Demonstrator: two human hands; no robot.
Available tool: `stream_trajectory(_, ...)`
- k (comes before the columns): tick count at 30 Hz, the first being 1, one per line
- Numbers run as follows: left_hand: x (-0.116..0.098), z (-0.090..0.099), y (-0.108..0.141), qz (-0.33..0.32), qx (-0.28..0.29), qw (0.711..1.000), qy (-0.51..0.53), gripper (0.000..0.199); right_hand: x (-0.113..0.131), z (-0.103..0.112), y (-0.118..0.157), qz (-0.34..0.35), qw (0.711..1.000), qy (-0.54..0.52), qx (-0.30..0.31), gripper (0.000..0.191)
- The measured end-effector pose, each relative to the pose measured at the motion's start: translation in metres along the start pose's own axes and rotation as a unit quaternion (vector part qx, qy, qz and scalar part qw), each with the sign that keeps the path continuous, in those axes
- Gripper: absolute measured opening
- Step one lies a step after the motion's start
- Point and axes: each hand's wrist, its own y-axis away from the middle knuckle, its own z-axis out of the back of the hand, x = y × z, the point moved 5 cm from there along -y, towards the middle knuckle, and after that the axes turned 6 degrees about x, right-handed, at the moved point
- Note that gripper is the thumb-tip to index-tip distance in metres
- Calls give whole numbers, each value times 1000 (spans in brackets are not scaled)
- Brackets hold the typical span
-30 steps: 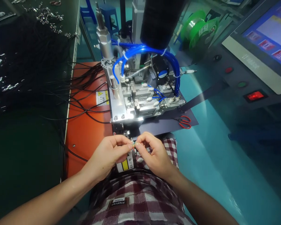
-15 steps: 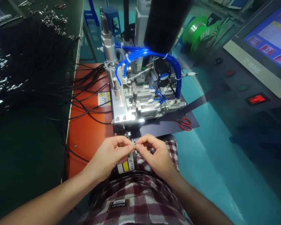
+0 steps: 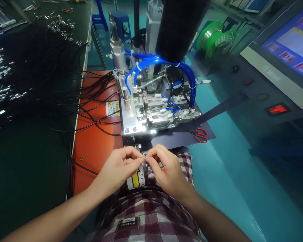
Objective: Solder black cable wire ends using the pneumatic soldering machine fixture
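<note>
My left hand (image 3: 123,164) is closed in a pinch, with thumb and forefinger meeting at the tips. Directly opposite, my right hand (image 3: 165,166) pinches too, its fingertips touching or nearly touching the left ones. Between them are tiny thin wires (image 3: 144,158), mostly hidden by the fingers. A black cable (image 3: 86,168) crosses the orange bench and passes out of sight under my left forearm. Just beyond my fingertips are small metal parts at the front of the machine (image 3: 138,126). A label with a yellow arrow (image 3: 135,179) sits below my hands.
Several black cables (image 3: 98,117) run over the orange bench top (image 3: 91,144) to the machine. Red-handled scissors (image 3: 200,135) lie on the dark plate at right. A control panel with a screen (image 3: 290,43) stands at upper right. A cable heap (image 3: 40,67) covers the left table.
Both hands stay pinched together in almost the same place. My right hand has turned slightly, and the coloured bits at the fingertips show less. The whole view has shifted a little.
</note>
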Motion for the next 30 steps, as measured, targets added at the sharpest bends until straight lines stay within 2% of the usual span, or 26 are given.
stream_trajectory(3,-11,4,6,-107,-45,979,-167,13,3,-2,-1,39,998,46,-10,15)
stream_trajectory(5,-15,3,8,-141,-54,961,-233,14,-1,-6,-1,31,999,14,-18,15)
stream_trajectory(7,-13,3,6,-123,-40,967,-220,16,-9,-13,-1,-13,997,-71,-13,15)
stream_trajectory(9,-8,4,1,-52,3,987,-154,19,-18,-21,-2,-66,984,-165,4,15)
stream_trajectory(11,-3,5,-3,5,43,994,-100,21,-24,-24,-5,-101,970,-220,19,14)
stream_trajectory(13,-6,12,-4,-13,31,992,-122,19,-28,-23,-11,-117,964,-239,24,14)
stream_trajectory(15,-11,20,-4,-85,-30,974,-207,15,-34,-19,-19,-127,962,-240,20,14)
stream_trajectory(17,-13,26,-2,-139,-85,943,-292,13,-41,-18,-26,-140,960,-242,25,16)
stream_trajectory(19,-10,27,-1,-176,-104,917,-341,16,-48,-21,-31,-155,954,-254,46,18)
stream_trajectory(24,0,26,-2,-253,-77,875,-406,27,-53,-29,-35,-177,940,-280,80,19)
stream_trajectory(30,5,29,-4,-262,-65,841,-469,37,-54,-29,-37,-181,940,-278,86,18)
